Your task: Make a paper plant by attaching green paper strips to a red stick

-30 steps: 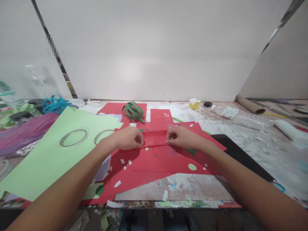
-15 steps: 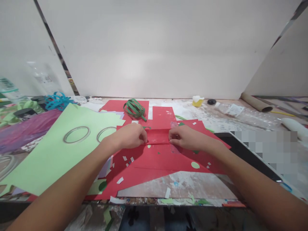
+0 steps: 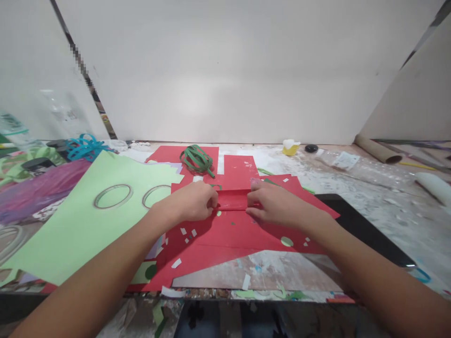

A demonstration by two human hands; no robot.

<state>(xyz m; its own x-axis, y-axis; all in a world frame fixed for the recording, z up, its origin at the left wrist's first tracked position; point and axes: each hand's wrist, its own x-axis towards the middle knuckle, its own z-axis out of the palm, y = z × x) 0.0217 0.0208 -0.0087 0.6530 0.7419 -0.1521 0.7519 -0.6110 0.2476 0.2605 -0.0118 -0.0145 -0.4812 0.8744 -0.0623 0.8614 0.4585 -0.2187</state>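
Observation:
Between my two hands lies a strip of red paper [image 3: 231, 199], its near edge curled into a narrow roll. My left hand [image 3: 197, 201] pinches the strip's left end, fingers bent inward. At the right end, my right hand [image 3: 269, 202] grips the same paper with curled fingers; the fingertips are partly hidden. Underneath is a larger red sheet [image 3: 225, 234] strewn with small white and green scraps. Just beyond my left hand sits a ball of green paper strips [image 3: 197, 159].
To the left, a light green sheet [image 3: 81, 225] carries two tape rolls, one a thin ring [image 3: 113, 196]. Blue curled paper strips [image 3: 86, 148] lie behind it. At right are a black tablet-like device [image 3: 362, 230], a clear plastic bottle [image 3: 347, 160] and a cardboard tube [image 3: 378, 149].
Both hands stay at the red strip. The fingers of my right hand have shifted slightly and spread a little along its end; otherwise the scene is nearly the same.

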